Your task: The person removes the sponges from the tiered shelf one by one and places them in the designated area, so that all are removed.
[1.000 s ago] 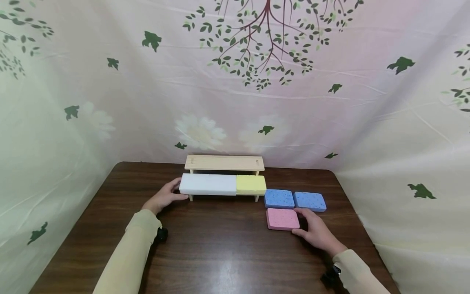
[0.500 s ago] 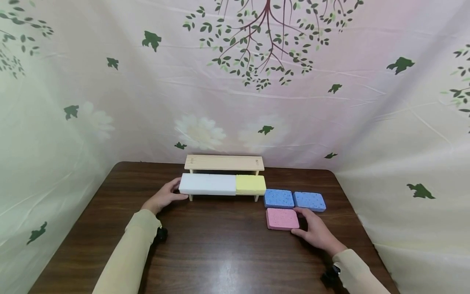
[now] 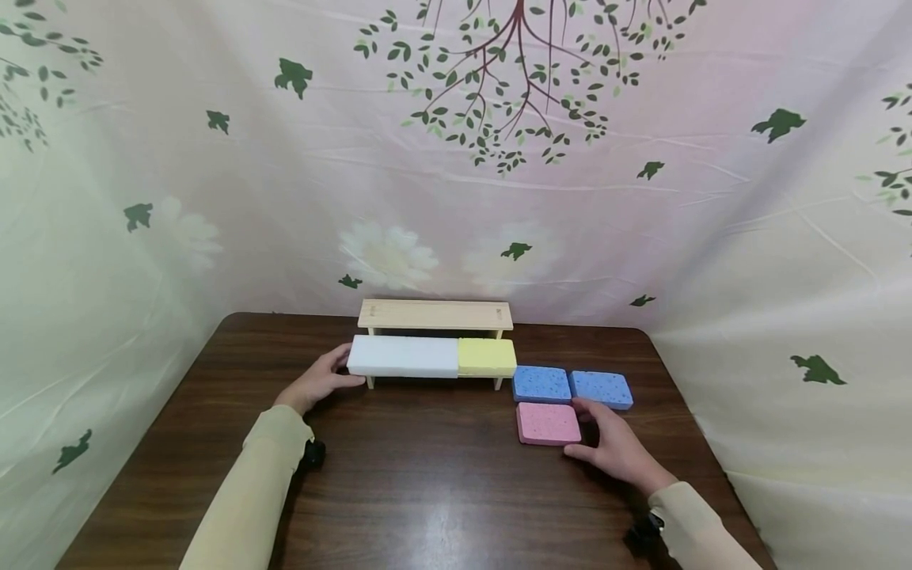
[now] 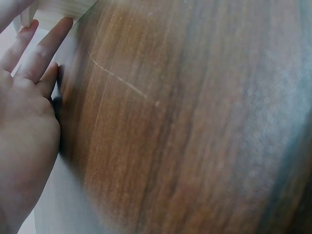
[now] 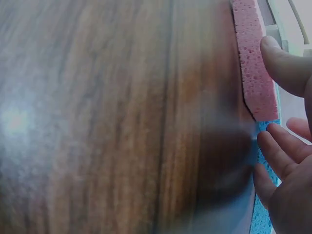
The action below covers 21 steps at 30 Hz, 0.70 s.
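In the head view a long white block (image 3: 403, 356) and a yellow sponge (image 3: 487, 358) lie end to end on the front level of a small wooden stand (image 3: 436, 314). My left hand (image 3: 322, 381) is at the white block's left end; the left wrist view shows its fingers (image 4: 41, 56) extended close to pale wood. On the table a pink sponge (image 3: 549, 423) lies flat in front of two blue sponges (image 3: 541, 384). My right hand (image 3: 618, 449) is at the pink sponge's right side, thumb near its front corner, fingers spread. Contact is unclear for both hands.
The dark wooden table (image 3: 427, 491) reaches towards me. A pale patterned cloth (image 3: 456, 198) hangs behind and on both sides. The second blue sponge (image 3: 602, 389) lies to the right, just beyond my right hand.
My right hand's forefinger and thumb have spread slightly apart at the pink sponge's right side. The left hand, the stand and the sponges look unmoved.
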Each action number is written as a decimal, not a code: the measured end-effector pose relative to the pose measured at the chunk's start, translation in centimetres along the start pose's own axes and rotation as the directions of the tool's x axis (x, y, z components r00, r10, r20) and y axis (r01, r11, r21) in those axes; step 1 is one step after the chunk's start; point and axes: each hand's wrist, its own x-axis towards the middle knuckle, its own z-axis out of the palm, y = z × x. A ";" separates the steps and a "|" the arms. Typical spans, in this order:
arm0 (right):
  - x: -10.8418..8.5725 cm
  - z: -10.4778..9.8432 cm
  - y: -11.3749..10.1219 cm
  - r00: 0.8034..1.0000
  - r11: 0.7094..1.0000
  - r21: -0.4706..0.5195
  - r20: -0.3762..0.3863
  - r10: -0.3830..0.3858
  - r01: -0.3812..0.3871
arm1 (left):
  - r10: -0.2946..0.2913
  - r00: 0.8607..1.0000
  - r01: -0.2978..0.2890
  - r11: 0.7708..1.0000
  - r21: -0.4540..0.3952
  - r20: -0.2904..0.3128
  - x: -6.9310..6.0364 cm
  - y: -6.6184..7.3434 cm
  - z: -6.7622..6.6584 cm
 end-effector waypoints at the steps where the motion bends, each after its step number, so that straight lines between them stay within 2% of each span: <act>1: 0.0 -0.1 0.0 1.000 1.000 0.005 -0.003 0.002 -0.002 | 0.002 1.000 -0.002 1.000 -0.002 0.002 0.0 0.0 0.0; 5: 0.0 -0.4 -0.3 1.000 1.000 0.019 -0.019 -0.002 0.002 | 0.003 1.000 -0.003 1.000 -0.017 0.005 0.0 0.0 0.1; 10: 0.3 -0.8 -1.0 0.998 0.999 -0.014 -0.050 -0.042 0.041 | -0.022 1.000 0.022 0.999 -0.028 0.008 -0.2 0.0 0.2; 15: 1.7 -1.4 -2.4 0.991 0.994 -0.043 -0.091 -0.102 0.099 | -0.030 1.000 0.031 0.999 -0.041 0.007 -0.3 0.2 0.2; 21: 3.7 -1.9 -4.2 0.989 0.992 -0.039 -0.076 -0.123 0.121 | -0.024 1.000 0.024 0.999 -0.037 0.011 -0.3 0.4 0.2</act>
